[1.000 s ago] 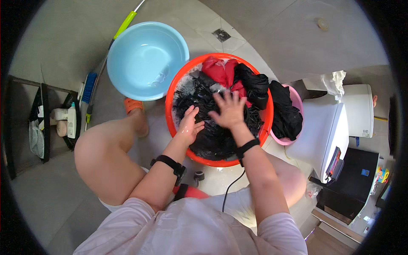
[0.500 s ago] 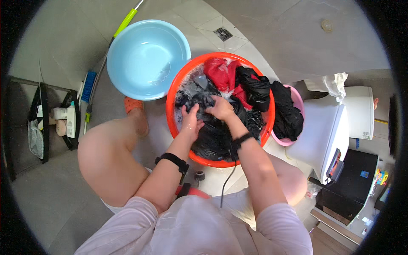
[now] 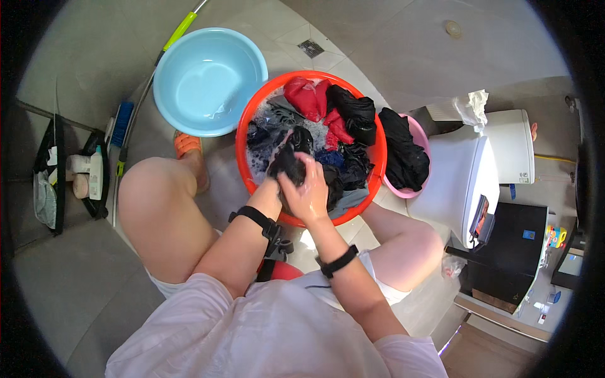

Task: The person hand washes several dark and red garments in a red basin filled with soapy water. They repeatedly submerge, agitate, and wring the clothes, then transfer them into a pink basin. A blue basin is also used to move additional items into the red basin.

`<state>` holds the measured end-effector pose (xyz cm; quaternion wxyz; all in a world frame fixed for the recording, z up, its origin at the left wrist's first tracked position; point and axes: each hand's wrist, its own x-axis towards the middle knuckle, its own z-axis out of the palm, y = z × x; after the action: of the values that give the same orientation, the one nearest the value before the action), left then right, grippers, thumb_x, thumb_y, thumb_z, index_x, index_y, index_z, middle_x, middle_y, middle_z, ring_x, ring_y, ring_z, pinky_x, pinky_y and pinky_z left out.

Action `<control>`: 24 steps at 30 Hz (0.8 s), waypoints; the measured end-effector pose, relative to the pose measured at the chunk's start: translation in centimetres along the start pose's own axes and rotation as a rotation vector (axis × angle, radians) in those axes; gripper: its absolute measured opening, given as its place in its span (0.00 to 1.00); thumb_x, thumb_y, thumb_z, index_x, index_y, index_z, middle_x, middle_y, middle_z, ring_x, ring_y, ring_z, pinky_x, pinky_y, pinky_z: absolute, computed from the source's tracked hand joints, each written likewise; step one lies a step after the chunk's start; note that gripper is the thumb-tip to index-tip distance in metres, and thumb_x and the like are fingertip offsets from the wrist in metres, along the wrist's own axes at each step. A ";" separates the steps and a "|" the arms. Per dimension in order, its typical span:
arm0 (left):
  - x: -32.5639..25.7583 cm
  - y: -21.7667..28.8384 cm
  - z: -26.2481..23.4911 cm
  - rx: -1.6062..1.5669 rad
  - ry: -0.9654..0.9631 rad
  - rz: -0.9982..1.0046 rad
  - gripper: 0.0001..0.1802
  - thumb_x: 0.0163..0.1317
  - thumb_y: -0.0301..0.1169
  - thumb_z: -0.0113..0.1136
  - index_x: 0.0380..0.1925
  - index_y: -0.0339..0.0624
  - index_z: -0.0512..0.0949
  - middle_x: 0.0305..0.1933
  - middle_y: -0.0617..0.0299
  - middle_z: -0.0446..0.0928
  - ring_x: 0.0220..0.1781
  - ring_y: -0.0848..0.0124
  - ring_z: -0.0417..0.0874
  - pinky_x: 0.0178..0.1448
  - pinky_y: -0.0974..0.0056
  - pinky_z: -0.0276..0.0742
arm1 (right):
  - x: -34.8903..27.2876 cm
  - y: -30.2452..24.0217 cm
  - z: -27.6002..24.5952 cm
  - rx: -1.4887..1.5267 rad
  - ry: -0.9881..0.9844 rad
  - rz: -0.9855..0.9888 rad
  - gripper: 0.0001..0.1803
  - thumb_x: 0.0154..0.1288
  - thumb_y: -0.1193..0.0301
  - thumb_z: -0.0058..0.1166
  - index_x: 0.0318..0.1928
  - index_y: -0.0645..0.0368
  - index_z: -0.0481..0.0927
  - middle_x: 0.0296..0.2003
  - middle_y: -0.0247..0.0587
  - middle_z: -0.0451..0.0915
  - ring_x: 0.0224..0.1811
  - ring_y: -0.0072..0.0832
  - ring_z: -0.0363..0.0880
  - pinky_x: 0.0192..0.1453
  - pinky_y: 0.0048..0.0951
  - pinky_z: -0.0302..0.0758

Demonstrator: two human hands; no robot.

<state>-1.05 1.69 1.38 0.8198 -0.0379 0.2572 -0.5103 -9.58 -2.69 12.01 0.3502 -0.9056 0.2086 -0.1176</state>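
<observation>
Your left hand (image 3: 285,165) and right hand (image 3: 310,192) are both clenched on one black garment (image 3: 295,151) over the near rim of the red basin (image 3: 375,154), the bunched cloth running up and away from your fists, left hand nearer it.

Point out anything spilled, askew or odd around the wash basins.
Little stands out. Dark clothes hang over the rim of the pink basin beside the orange basin. Both hands, left hand and right hand, grip a black garment over soapy water. The blue basin sits upright.
</observation>
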 end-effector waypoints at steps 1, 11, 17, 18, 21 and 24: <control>0.0 -0.4 0.5 0.109 0.110 0.058 0.24 0.73 0.53 0.42 0.44 0.49 0.80 0.44 0.60 0.81 0.43 0.60 0.80 0.53 0.59 0.77 | 1.1 1.0 0.8 0.032 -0.009 0.101 0.36 0.59 0.53 0.63 0.65 0.52 0.71 0.44 0.60 0.80 0.47 0.59 0.80 0.52 0.49 0.77; -1.1 0.0 3.3 0.854 0.454 0.509 0.30 0.65 0.40 0.63 0.64 0.42 0.70 0.57 0.58 0.78 0.54 0.64 0.80 0.57 0.56 0.77 | 14.6 15.0 0.0 0.061 -0.313 0.595 0.26 0.66 0.52 0.53 0.52 0.61 0.82 0.47 0.51 0.84 0.48 0.45 0.83 0.55 0.43 0.77; 0.1 4.6 -0.5 0.704 0.718 0.430 0.40 0.65 0.39 0.61 0.75 0.58 0.56 0.70 0.59 0.65 0.66 0.59 0.70 0.62 0.54 0.73 | 10.9 12.5 6.2 -0.714 -0.471 0.027 0.36 0.62 0.60 0.56 0.72 0.32 0.64 0.74 0.62 0.52 0.63 0.60 0.72 0.62 0.50 0.75; 0.4 4.5 -1.0 0.722 0.707 0.449 0.40 0.66 0.38 0.61 0.76 0.58 0.55 0.72 0.59 0.64 0.69 0.59 0.67 0.65 0.53 0.70 | 9.9 12.4 7.9 -0.914 -0.686 -0.103 0.36 0.68 0.58 0.52 0.75 0.33 0.59 0.78 0.56 0.42 0.64 0.63 0.71 0.64 0.46 0.72; 0.9 4.4 -1.7 0.757 0.726 0.444 0.39 0.66 0.37 0.60 0.76 0.56 0.56 0.75 0.57 0.60 0.75 0.57 0.60 0.71 0.50 0.62 | 9.0 13.8 11.1 -1.041 -0.863 -0.266 0.29 0.67 0.59 0.53 0.69 0.40 0.69 0.74 0.51 0.57 0.65 0.54 0.73 0.65 0.47 0.70; 1.0 4.9 -1.7 0.820 0.696 0.417 0.39 0.67 0.38 0.60 0.75 0.51 0.57 0.79 0.55 0.54 0.78 0.56 0.55 0.77 0.49 0.54 | 12.2 16.3 12.6 -0.868 -1.010 -0.014 0.23 0.64 0.61 0.55 0.58 0.51 0.81 0.64 0.48 0.74 0.64 0.45 0.76 0.63 0.48 0.73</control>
<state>2.50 3.47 -2.02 0.7179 0.5047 0.2949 -0.3781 0.90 -11.85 -7.46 0.0078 -0.9096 0.0415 0.4133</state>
